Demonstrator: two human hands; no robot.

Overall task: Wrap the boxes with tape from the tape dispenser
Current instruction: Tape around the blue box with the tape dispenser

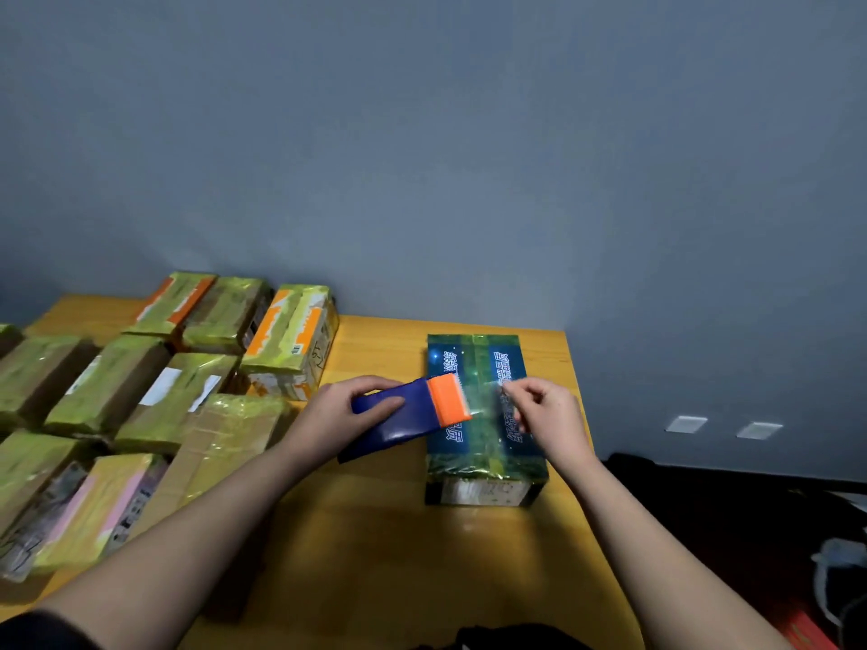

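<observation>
A yellow wooden table (375, 555) stands against a plain blue-grey wall (422, 133), its far edge meeting the wall and its right edge running toward the camera. Two small white rectangular wall plates (686, 424) sit side by side low on the wall, right of the table. Below them lies a dark, shadowed mass (727, 509), its nature unclear. A grey object (840, 570) rests near the frame's right edge.
</observation>
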